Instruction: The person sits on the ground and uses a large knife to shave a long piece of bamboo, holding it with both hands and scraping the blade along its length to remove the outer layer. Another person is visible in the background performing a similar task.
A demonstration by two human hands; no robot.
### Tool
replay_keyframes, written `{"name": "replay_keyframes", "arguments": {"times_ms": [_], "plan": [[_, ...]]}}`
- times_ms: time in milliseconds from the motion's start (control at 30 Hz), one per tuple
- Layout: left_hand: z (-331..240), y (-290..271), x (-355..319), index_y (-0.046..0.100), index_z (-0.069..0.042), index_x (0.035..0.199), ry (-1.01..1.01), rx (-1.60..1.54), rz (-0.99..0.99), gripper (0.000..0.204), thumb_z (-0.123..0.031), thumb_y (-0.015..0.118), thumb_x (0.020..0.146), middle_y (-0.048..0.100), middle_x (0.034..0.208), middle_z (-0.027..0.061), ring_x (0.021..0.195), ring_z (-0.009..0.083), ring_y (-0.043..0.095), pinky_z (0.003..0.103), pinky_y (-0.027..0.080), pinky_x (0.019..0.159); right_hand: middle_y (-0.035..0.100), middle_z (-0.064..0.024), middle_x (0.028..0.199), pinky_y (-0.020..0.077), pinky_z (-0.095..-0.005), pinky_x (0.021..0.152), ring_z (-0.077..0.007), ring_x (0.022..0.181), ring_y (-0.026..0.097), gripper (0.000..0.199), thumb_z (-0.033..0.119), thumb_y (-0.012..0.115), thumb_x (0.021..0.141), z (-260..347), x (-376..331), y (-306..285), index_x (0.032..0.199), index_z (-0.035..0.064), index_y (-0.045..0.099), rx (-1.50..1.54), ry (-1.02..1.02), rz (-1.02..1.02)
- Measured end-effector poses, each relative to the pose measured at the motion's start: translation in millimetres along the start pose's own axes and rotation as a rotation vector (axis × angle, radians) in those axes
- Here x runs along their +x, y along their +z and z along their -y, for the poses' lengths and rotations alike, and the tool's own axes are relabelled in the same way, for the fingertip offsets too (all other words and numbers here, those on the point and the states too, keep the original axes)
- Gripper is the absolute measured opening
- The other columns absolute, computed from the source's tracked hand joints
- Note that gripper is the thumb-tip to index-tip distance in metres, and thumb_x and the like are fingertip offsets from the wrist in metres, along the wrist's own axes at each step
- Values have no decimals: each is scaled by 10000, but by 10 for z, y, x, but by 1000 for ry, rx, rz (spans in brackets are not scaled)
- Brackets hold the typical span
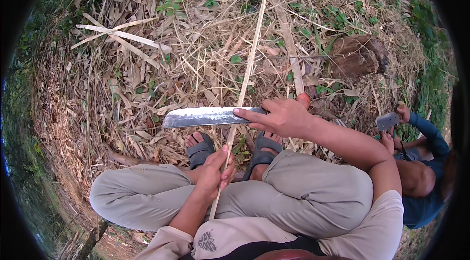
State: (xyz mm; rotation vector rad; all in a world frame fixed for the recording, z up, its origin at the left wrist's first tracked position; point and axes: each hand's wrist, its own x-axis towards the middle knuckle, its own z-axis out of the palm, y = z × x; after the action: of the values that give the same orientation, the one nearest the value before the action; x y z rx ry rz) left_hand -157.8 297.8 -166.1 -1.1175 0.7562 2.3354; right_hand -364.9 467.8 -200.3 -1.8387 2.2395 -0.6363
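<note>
A long, pale, split strip, seemingly bamboo, runs from my lap out over the ground between my feet. My left hand is closed around its lower part, just in front of my lap. In my right hand is a machete, its blade pointing left and its orange-red handle end showing behind the hand. The index finger stretches along the blade. The blade crosses over the strip above my left hand; whether its edge bites into the strip I cannot tell.
Several cut strips lie crossed at the far left. A longer pole and a brown log lie on the leaf litter ahead. At the right sits another person holding a broad metal blade. My sandalled feet flank the strip.
</note>
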Motion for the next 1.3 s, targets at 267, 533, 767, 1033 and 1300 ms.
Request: {"name": "replay_keyframes", "arguments": {"times_ms": [267, 533, 767, 1033, 1300], "plan": [[15, -37, 21, 466, -88, 872, 9, 45, -33, 380, -398, 383, 1074, 385, 503, -9, 337, 101, 350, 235, 290, 337, 461, -35, 674, 468, -346, 424, -196, 491, 565, 530, 461, 605, 928, -48, 0, 64, 1442, 415, 484, -34, 37, 21], [36, 82, 29, 454, -109, 840, 47, 154, -102, 310, -334, 489, 1049, 341, 502, -35, 333, 74, 310, 215, 244, 332, 473, -55, 631, 434, -345, 376, -207, 444, 545, 545, 501, 567, 949, -94, -70, 180, 1470, 445, 416, -30, 31, -22], [56, 171, 64, 429, -121, 805, 69, 224, -141, 277, -252, 537, 1024, 339, 504, -36, 322, 70, 280, 219, 258, 290, 493, -70, 636, 431, -359, 364, -227, 446, 571, 501, 499, 525, 978, -108, -189, 203, 1465, 442, 421, 13, 62, -60], [51, 106, 82, 449, -113, 835, 82, 224, -122, 252, -244, 532, 1033, 351, 524, -32, 347, 63, 296, 215, 249, 316, 521, -92, 647, 469, -370, 385, -253, 468, 603, 481, 505, 523, 977, -110, -178, 256, 1447, 443, 439, 38, 80, -59], [35, 197, 95, 452, -113, 838, 108, 225, -136, 259, -258, 555, 1027, 360, 522, -28, 350, 64, 294, 217, 237, 325, 532, -100, 641, 477, -383, 394, -261, 465, 601, 491, 498, 520, 982, -110, -195, 272, 1459, 433, 423, 47, 110, -50]]}}
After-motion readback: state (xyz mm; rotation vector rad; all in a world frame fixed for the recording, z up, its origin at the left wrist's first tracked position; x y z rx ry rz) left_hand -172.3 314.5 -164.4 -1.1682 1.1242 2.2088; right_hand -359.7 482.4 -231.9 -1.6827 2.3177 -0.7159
